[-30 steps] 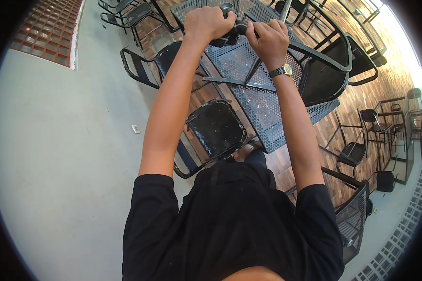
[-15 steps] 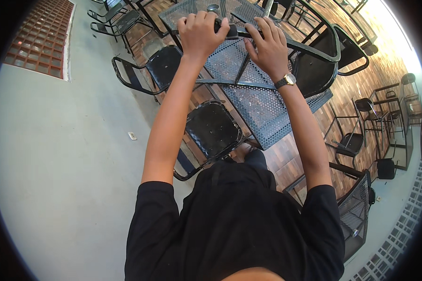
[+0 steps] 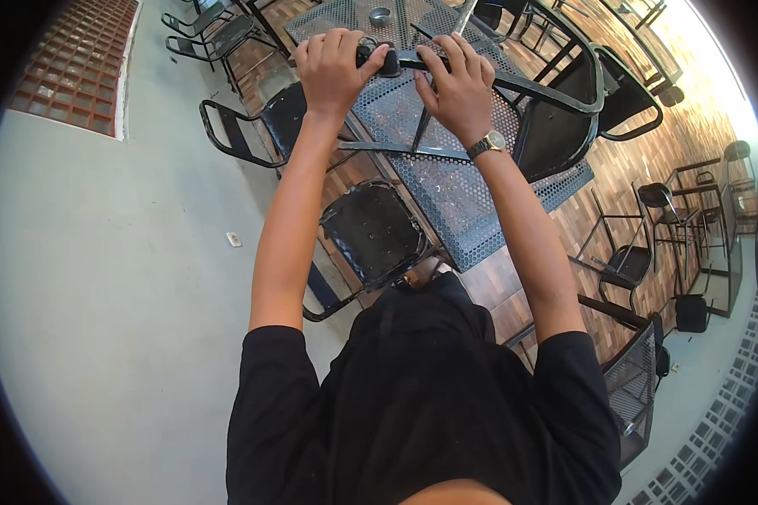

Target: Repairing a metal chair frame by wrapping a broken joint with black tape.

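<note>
At the top middle my left hand (image 3: 330, 76) is closed on a small black object (image 3: 387, 61) whose kind I cannot make out. Its fingers curl over the far side. Close to its right, my right hand (image 3: 459, 88), with a watch at the wrist, has its fingers bent over a dark metal tube of a black chair (image 3: 556, 130). This chair lies tipped on a perforated metal table (image 3: 480, 215), its frame crossing the tabletop. The palms and the undersides of the fingers are hidden.
A black-seated chair (image 3: 375, 231) stands by the table's left side near my legs, with another chair (image 3: 282, 122) beyond it. A small metal bowl (image 3: 381, 17) sits farther up the table. More chairs (image 3: 627, 261) stand at right; a pale wall (image 3: 118, 278) fills the left.
Both hands have shifted left and slightly nearer, and the black object has moved with my left hand. The view has shifted a little; the metal bowl now shows more fully.
</note>
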Tool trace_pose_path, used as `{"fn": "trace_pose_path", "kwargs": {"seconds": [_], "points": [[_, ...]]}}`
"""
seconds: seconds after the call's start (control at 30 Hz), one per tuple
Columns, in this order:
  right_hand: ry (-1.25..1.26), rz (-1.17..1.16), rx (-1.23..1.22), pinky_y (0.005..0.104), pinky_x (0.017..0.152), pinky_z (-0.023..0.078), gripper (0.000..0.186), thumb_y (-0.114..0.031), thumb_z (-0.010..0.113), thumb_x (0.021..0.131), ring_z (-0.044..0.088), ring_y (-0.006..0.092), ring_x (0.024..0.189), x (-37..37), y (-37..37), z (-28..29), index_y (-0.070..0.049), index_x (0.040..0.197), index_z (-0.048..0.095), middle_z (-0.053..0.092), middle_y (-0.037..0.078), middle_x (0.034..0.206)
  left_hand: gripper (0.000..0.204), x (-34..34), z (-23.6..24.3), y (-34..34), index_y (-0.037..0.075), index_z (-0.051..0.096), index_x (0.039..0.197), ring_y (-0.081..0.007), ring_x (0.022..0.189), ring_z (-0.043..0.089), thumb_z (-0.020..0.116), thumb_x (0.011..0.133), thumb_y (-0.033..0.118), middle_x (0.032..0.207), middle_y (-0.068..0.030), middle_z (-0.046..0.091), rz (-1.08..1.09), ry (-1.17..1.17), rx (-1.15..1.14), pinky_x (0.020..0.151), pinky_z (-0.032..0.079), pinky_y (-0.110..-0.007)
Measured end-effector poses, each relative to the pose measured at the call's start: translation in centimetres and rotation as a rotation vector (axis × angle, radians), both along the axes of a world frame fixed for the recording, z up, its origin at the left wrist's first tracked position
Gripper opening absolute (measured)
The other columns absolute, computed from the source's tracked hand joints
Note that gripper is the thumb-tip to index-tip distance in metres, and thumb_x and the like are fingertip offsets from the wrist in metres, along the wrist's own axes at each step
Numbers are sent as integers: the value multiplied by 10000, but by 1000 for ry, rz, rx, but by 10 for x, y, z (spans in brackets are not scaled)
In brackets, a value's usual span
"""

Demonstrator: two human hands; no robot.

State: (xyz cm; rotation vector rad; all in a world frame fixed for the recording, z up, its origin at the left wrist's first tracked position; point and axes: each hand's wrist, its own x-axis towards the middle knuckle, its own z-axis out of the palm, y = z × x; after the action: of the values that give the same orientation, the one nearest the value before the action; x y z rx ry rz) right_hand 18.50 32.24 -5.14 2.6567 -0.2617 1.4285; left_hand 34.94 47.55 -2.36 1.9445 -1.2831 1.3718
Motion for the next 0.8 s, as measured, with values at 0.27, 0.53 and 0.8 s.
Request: {"fn": "trace_pose_path", "kwargs": {"seconds": [0.27, 0.53, 0.8], "points": [[-9, 34, 38, 416, 1081, 330, 365, -354, 691, 948, 498, 227, 1396, -1, 1, -1, -233, 1292, 701, 592, 8, 1397, 565, 7, 18, 23, 199, 705, 1244, -220, 1004, 658, 791, 801, 539, 1121, 17, 683, -194, 92, 259, 868, 482, -381], [-34, 36, 43, 418, 1080, 329, 370, -322, 705, 917, 503, 228, 1386, 3, 0, -2, -232, 1276, 700, 596, 0, 1381, 549, -12, 15, 14, 213, 710, 1260, -229, 1026, 641, 761, 836, 557, 1140, 9, 677, -113, 103, 220, 925, 467, -409], [-45, 43, 35, 424, 1082, 339, 379, -247, 694, 881, 509, 232, 1377, 1, 1, -2, -230, 1259, 699, 601, 6, 1365, 540, 8, 34, 34, 186, 702, 1264, -238, 1050, 659, 757, 860, 540, 1163, -6, 694, -201, 251, 333, 937, 469, -407]]}}
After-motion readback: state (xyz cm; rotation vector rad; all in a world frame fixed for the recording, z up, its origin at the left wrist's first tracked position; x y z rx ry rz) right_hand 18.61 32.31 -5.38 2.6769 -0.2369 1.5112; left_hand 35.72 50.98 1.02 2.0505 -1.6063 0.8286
